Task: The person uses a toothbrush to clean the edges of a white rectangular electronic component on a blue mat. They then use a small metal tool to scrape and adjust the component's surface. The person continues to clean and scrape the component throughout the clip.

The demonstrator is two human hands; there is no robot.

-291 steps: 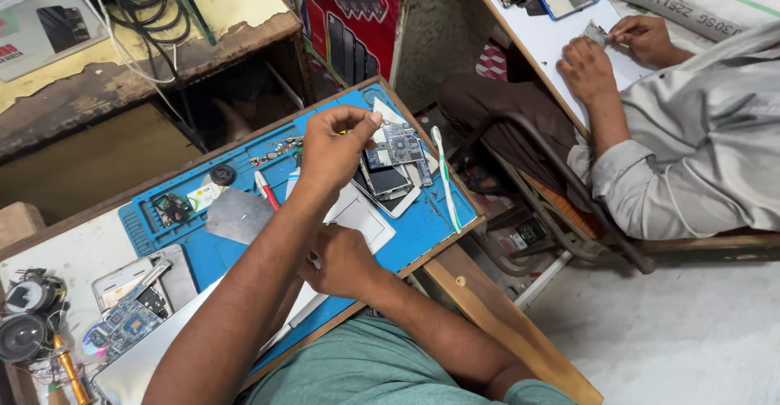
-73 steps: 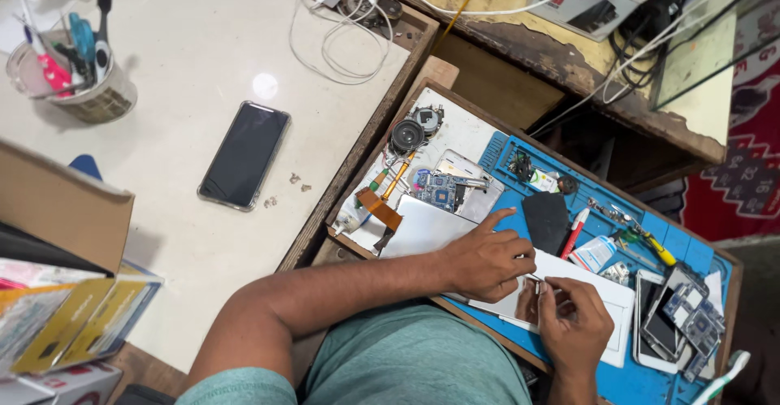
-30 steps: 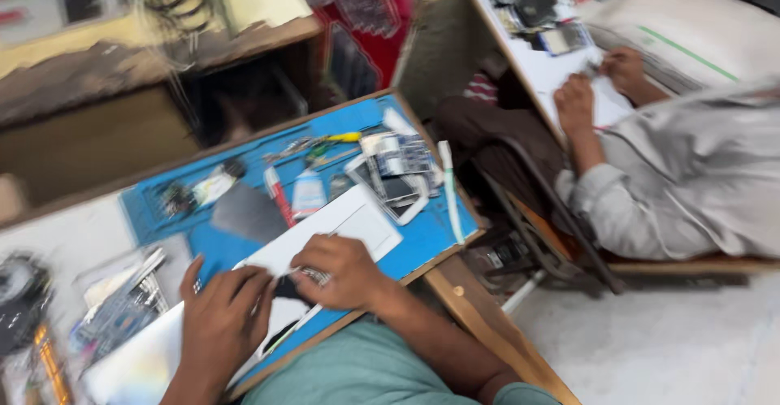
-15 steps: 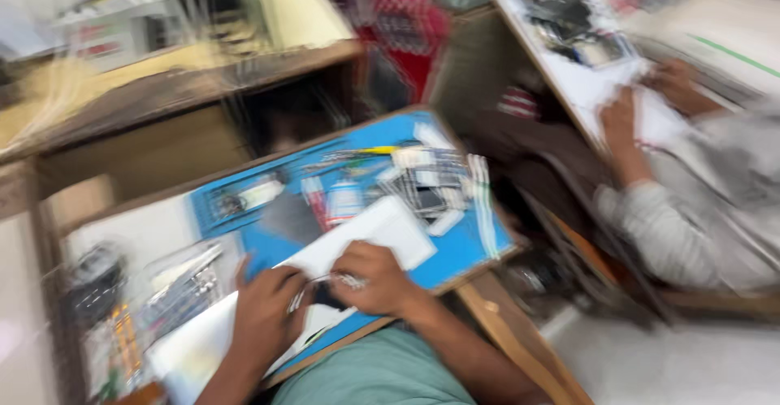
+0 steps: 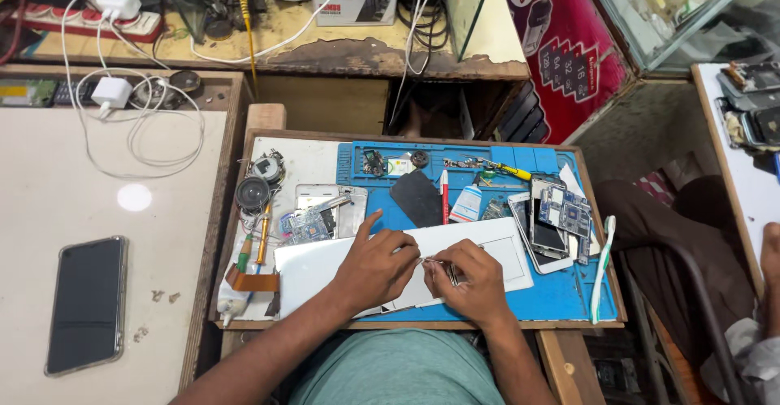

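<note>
Since half a second ago my view has swung left and steadied. Both hands meet over the white panel [image 5: 325, 271] on the blue mat [image 5: 561, 295]: left hand [image 5: 375, 263] curled, pinching a thin metal piece with right hand [image 5: 473, 279], whose fingers close on tweezers [image 5: 452, 272].

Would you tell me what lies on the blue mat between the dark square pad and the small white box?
In the head view, a red and white pen lies upright between the dark square pad and the small white box on the blue mat.
</note>
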